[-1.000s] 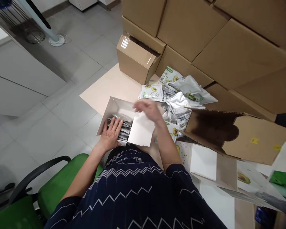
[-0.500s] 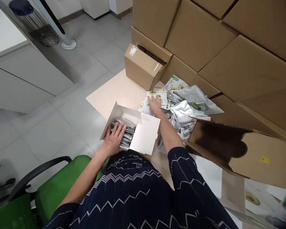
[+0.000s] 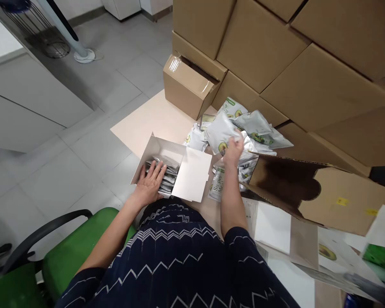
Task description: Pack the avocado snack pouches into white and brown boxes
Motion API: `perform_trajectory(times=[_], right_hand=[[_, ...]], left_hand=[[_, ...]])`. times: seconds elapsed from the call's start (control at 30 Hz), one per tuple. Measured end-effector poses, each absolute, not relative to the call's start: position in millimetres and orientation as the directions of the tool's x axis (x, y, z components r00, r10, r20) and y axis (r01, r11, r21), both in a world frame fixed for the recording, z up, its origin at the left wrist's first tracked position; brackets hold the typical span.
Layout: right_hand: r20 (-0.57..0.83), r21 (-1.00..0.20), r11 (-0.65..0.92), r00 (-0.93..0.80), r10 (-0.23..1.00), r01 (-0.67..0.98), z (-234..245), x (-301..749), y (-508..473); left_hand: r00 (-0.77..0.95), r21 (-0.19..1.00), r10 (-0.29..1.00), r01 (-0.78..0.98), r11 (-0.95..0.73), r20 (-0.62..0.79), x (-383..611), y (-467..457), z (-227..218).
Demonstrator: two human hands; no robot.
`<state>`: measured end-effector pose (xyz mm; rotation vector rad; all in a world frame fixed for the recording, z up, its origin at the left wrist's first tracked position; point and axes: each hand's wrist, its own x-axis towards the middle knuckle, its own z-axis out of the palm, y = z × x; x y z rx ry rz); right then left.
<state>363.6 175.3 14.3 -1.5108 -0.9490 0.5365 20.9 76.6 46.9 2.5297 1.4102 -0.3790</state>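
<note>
My left hand (image 3: 150, 180) lies with fingers spread over the near-left side of an open white box (image 3: 192, 171). Inside that box, several sachets (image 3: 168, 175) stand packed in a row under my fingertips. My right hand (image 3: 234, 149) pinches the edge of a white pouch (image 3: 220, 130) with an avocado picture, raised over a loose pile of sachets. Some in the pile are silver-sided, others printed; one printed sachet (image 3: 217, 185) lies beside my right forearm. The pouch hides part of the pile.
A small cardboard box (image 3: 188, 87) stands at the table's far side, against a wall of stacked cartons (image 3: 263, 47). On the right an open carton (image 3: 346, 201) lies on its side. A green chair (image 3: 80, 244) is at my left.
My right hand has moved right and taken hold of a pouch, which is now lifted and tilted. My left hand stays on the sachets in the box. The view has shifted slightly.
</note>
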Motion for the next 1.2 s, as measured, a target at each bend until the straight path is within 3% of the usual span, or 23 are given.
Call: perform_trajectory(times=[0.1, 0.27, 0.43, 0.57, 0.7, 0.93, 1.2], right_hand=[[0.181, -0.965, 0.255, 0.551, 0.815, -0.062, 53, 371, 130], [0.322, -0.892, 0.42, 0.418, 0.85, -0.166, 98, 339, 82], [0.344, -0.938, 0.346, 0.124, 0.931, 0.004, 90, 264, 100], [0.099, -0.973, 0.104, -0.036, 0.994, 0.208, 69, 223, 117], [-0.085, -0.888, -0.036, -0.088, 0.992, 0.459, 57, 215, 126], [-0.2, -0.684, 0.115, -0.337, 0.92, 0.72, 68, 217, 148], [-0.439, -0.495, 0.273, -0.508, 0.741, 0.825, 82, 203, 170]], left_hand=[[0.508, 0.07, 0.797, 0.854, -0.515, -0.328, 21, 77, 47], [0.51, 0.063, 0.791, 0.851, -0.522, -0.338, 21, 76, 47], [0.504, 0.039, 0.8, 0.853, -0.521, -0.327, 22, 76, 47], [0.503, 0.047, 0.799, 0.854, -0.518, -0.33, 23, 75, 49], [0.509, 0.05, 0.8, 0.851, -0.522, -0.317, 22, 74, 50], [0.506, 0.066, 0.792, 0.853, -0.517, -0.342, 23, 76, 51], [0.494, 0.065, 0.79, 0.859, -0.508, -0.363, 24, 77, 52]])
